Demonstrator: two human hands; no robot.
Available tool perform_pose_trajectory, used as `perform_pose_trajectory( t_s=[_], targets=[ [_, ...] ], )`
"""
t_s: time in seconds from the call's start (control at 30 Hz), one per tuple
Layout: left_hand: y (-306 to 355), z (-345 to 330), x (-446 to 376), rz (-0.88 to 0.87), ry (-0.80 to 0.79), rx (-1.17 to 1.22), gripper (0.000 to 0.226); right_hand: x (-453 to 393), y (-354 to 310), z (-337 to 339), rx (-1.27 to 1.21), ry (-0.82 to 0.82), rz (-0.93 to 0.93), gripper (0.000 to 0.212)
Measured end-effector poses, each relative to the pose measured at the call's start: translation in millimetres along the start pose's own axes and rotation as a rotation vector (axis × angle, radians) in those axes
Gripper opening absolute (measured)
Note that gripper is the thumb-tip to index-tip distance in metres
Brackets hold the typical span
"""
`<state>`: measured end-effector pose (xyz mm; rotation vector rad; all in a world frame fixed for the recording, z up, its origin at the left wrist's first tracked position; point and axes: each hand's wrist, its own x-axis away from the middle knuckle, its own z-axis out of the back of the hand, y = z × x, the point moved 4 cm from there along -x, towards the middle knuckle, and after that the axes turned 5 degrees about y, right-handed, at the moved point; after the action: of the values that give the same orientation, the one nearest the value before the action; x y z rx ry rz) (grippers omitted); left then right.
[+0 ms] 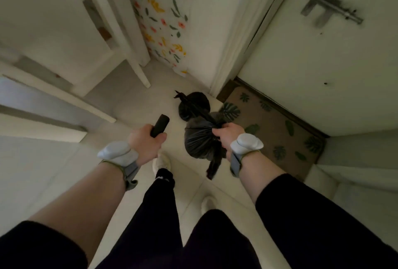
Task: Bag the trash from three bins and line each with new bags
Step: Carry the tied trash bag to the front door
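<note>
- The right hand [226, 134] has its fingers [216, 133] curled tight round the knotted neck of a full black bag [198, 141]; the bag hangs below and to the left of that hand, clear of the floor [133, 105].
- The left hand [146, 141] grips a dark roll [159, 125], probably fresh bin bags, its long axis pointing forward and slightly right.
- A second tied bag [193, 105] sits on the floor just ahead of the carried one, near the edge of a leaf-patterned mat [269, 122] by a door [323, 64].
- The right hand is nearer that spot, so the carried bag would likely go down forward, beside the second bag.
- No bin is in view.
</note>
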<state>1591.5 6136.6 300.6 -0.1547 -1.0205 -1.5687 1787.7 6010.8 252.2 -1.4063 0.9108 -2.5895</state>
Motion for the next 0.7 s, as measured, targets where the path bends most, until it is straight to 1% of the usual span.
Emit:
perform_pose_trajectory(
  t_s=[0.07,0.13,0.27,0.37,0.43,0.5,0.53,0.63,0.7],
  targets=[
    [-0.5,12.5,-47.6,-0.001,-0.012,0.002,0.020,-34.3,-19.2,-22.1,0.011,0.016,-0.031,0.040],
    [-3.7,18.0,-84.4,0.012,-0.024,0.004,0.021,-61.9,-34.1,-42.0,-0.013,-0.007,-0.069,0.046],
    [-14.5,8.9,-152.7,0.086,-0.009,0.064,0.023,-125.6,-49.8,-82.6,-0.083,0.001,-0.110,0.041],
    [-31.2,-12.2,-200.3,0.193,0.016,0.147,0.023,-181.4,-63.1,-121.9,-0.111,-0.081,-0.126,0.042],
    [-36.1,-21.6,-216.9,0.236,0.016,0.204,0.023,-202.2,-72.6,-138.4,-0.176,-0.130,-0.126,0.037],
    [-51.1,-37.3,-251.6,0.300,0.068,0.244,0.025,-241.6,-82.9,-165.8,-0.232,-0.168,-0.143,0.026],
    [-55.8,-44.6,-266.0,0.309,0.084,0.258,0.026,-258.0,-85.8,-175.1,-0.255,-0.184,-0.160,0.024],
    [-61.2,-58.1,-293.1,0.340,0.154,0.312,0.028,-292.9,-94.9,-199.8,-0.368,-0.236,-0.172,0.036],
    [-68.9,-71.1,-321.4,0.378,0.202,0.365,0.027,-323.0,-99.7,-224.8,-0.412,-0.250,-0.183,0.035]
  ],
)
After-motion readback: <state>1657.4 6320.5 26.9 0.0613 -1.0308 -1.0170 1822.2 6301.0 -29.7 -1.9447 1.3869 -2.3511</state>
